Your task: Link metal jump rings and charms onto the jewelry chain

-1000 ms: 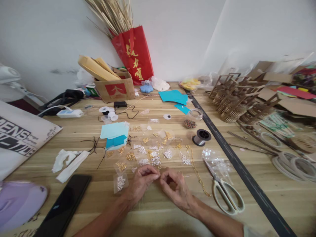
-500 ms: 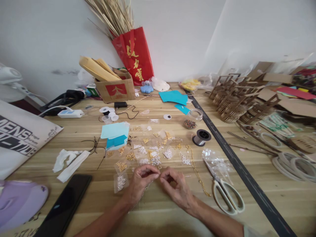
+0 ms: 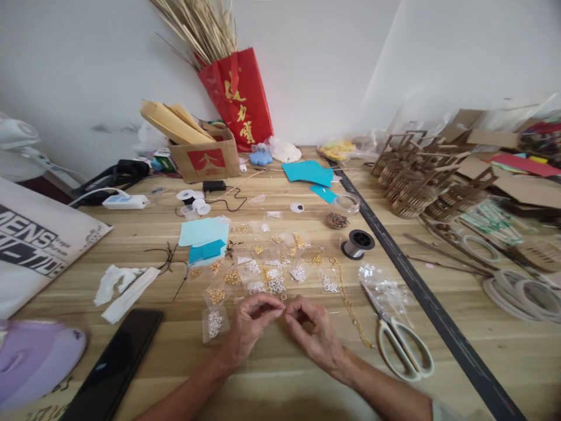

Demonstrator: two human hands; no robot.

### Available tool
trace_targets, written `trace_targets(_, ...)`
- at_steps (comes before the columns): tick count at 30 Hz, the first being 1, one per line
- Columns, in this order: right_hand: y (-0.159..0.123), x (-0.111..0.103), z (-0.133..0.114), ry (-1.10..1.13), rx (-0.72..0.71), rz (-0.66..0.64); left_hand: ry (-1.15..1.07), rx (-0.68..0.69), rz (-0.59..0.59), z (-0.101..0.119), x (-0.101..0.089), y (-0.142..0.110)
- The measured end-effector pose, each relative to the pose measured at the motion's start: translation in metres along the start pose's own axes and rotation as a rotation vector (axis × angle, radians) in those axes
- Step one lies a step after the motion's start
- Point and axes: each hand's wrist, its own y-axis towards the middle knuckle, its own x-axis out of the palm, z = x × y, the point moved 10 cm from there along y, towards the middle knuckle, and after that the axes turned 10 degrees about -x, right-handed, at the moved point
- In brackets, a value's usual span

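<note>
My left hand and my right hand meet fingertip to fingertip above the wooden table, thumb and forefinger pinched on each. Whatever lies between those fingertips is too small to make out. Just beyond them are small bags and heaps of silver rings and gold findings. A bag of silver chain links lies left of my left hand. To the right of my right hand stretches a gold chain, with white-handled scissors farther right.
A wire spool stands beyond the scissors. A black phone lies at front left, near white cloth strips. Blue sheets sit mid-left. Woven bamboo baskets crowd the back right, past a dark strip across the table.
Both hands stay nearly still, fingertips still together. The strand faintly seen under my left hand shows less now.
</note>
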Motion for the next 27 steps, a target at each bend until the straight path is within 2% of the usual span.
trace_targets(14, -0.0018, 0.0000, 0.0017, -0.005, 0.006, 0.001, 0.025, 0.052, 0.016, 0.0065, 0.0005, -0.0041)
trace_targets(22, -0.0004, -0.0017, 0.0000, -0.029, 0.004, 0.019, 0.013, 0.002, 0.026, 0.0049, -0.0005, -0.0023)
trace_targets(27, -0.0001, -0.0018, 0.0004, -0.022, 0.008, 0.017, 0.000, -0.076, 0.031, -0.0023, -0.0015, -0.0005)
